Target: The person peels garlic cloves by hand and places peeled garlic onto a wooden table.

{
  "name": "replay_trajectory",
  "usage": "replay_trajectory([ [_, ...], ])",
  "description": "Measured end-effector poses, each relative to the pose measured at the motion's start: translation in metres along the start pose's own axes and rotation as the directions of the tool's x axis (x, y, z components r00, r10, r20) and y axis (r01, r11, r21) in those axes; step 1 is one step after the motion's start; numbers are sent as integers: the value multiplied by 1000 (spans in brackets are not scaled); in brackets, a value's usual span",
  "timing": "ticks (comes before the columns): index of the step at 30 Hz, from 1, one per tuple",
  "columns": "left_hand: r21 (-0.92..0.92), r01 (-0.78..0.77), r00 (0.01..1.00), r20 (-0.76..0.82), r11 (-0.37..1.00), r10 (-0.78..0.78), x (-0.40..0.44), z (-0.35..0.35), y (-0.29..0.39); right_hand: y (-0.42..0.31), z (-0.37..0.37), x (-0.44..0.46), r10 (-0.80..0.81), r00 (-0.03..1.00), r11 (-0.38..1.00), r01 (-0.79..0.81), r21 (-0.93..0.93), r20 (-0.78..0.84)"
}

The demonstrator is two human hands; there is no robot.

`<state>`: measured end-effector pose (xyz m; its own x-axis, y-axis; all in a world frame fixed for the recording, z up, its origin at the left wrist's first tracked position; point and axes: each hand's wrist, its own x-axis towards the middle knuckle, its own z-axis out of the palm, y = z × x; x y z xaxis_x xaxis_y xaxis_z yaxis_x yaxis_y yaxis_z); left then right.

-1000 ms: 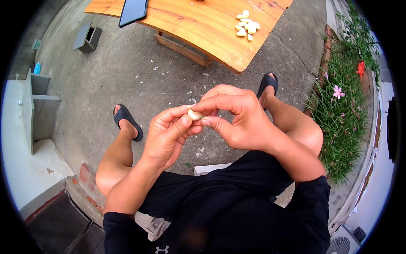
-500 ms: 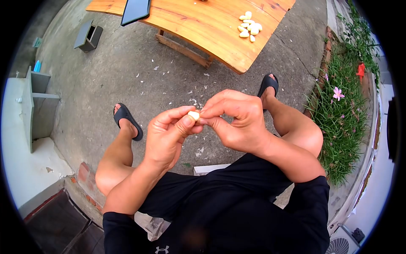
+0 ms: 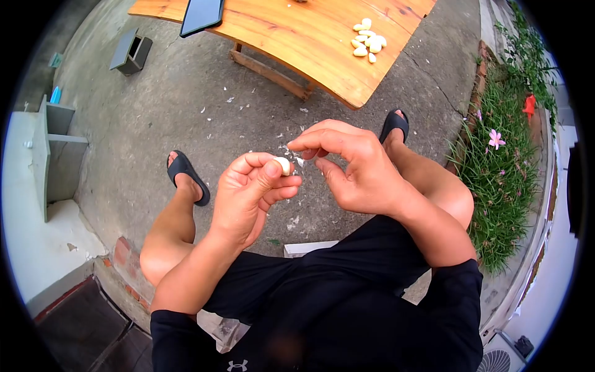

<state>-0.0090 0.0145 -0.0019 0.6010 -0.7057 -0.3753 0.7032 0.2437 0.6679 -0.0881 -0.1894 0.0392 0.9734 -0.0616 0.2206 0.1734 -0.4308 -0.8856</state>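
Note:
Between the thumb and fingers of my left hand (image 3: 251, 189) is a pale garlic clove (image 3: 283, 165), pinched in front of my lap. My right hand (image 3: 350, 164) is just to the right of it, thumb and forefinger parted, not touching the clove. A thin white flake of garlic skin (image 3: 300, 162) shows in the gap between the hands; whether it is falling or lies on the ground I cannot tell. On the wooden table (image 3: 297, 43) ahead, several peeled garlic cloves (image 3: 369, 42) lie in a loose group near the right end.
A dark tablet (image 3: 202, 15) rests at the table's near left edge. Bits of skin litter the concrete floor (image 3: 248, 118). A small grey box (image 3: 131, 53) stands at the left, and a grassy flower bed (image 3: 496, 180) runs along the right. My sandalled feet are set apart.
My right hand has let go of the clove and drawn slightly up and away, its fingers parting. The left hand keeps the clove, now turned a little. A skin flake shows between the hands.

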Motion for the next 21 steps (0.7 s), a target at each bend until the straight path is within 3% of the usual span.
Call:
replay_trajectory([
  [2,160,-16,1000,-10,987,18,-1,1,0,0,7,-1,18,998,995,-11,101,-64],
  [5,257,-141,990,10,956,143,-3,-2,-6,-5,10,-3,86,995,990,-91,107,57],
  [9,182,-79,997,22,980,76,-3,3,-4,9,21,-9,-43,990,999,46,20,-132],
  [14,247,-164,984,103,955,143,-8,11,-10,6,20,-7,-31,981,999,27,-20,-193],
  [18,269,-136,988,105,953,111,-9,4,-12,7,32,-6,-66,963,998,59,-34,-261],
  [21,257,-116,988,130,959,85,-11,6,-12,6,32,-8,159,965,987,-150,61,-207],
])
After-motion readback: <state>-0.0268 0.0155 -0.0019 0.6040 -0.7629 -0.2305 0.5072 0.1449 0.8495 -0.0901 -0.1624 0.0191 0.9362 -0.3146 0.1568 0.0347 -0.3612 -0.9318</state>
